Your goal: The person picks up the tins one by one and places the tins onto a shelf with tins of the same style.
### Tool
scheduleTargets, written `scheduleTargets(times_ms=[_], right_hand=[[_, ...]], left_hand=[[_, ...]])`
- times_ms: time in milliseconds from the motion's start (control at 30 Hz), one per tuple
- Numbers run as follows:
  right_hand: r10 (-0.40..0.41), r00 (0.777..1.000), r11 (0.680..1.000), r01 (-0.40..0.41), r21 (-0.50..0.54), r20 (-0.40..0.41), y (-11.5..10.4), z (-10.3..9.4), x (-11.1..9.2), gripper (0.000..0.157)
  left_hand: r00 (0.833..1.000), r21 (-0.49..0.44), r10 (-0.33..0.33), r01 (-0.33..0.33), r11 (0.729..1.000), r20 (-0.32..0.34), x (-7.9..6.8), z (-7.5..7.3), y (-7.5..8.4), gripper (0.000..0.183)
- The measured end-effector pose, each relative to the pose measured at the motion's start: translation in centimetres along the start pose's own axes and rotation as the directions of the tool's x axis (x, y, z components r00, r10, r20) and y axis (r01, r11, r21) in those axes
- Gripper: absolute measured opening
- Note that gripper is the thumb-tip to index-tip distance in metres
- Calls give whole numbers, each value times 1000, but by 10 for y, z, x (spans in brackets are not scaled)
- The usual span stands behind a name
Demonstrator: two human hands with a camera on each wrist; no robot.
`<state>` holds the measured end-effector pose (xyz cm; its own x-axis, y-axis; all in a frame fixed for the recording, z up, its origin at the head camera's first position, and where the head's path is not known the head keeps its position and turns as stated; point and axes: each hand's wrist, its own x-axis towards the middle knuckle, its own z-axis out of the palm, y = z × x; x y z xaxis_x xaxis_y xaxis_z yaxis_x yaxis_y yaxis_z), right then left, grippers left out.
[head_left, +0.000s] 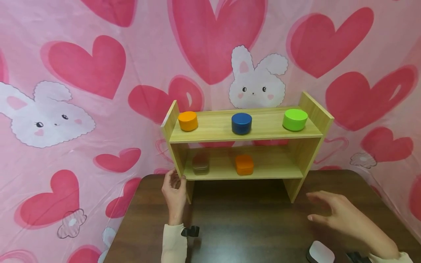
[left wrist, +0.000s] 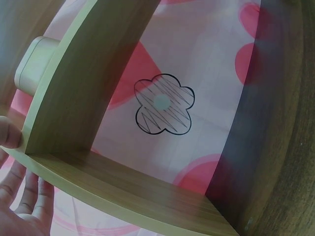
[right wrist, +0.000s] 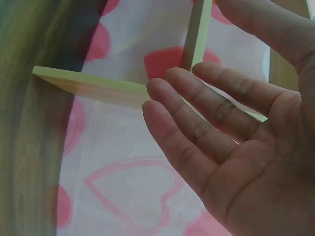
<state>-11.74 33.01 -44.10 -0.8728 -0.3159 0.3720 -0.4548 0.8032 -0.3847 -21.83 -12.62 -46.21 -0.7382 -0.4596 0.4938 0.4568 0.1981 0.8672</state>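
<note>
A small two-tier wooden shelf (head_left: 246,137) stands on the dark table. My left hand (head_left: 175,188) is at its left side panel; in the left wrist view the thumb (left wrist: 10,133) lies at the front corner of the lower board and the fingers (left wrist: 29,191) are round the panel's outer side. My right hand (head_left: 338,212) is held off the shelf's right side, fingers extended and palm bare in the right wrist view. On the top board stand a round orange container (head_left: 188,121), a blue one (head_left: 241,123) and a green one (head_left: 295,119).
The lower board holds a see-through squarish container (head_left: 200,165) at left and an orange squarish one (head_left: 244,165) mid-board. A dark container with a white lid (head_left: 321,252) sits at the front of the table (head_left: 243,223). Behind hangs a pink cloth (head_left: 148,44) with hearts and rabbits.
</note>
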Motion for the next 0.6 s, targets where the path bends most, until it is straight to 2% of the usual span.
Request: scheduleTargets(times_ms=[267,600], right_hand=[[-16,999,1000,15,-10,-30,8,8,-14,56],[-12,1000,999,13,34,-10,13,15,-28,56]], left_hand=[[1000,-16,10,-10,1000,-2,0,-1,3,30],[1000,-18,-14,14,1000,9,1,-1,7,29]])
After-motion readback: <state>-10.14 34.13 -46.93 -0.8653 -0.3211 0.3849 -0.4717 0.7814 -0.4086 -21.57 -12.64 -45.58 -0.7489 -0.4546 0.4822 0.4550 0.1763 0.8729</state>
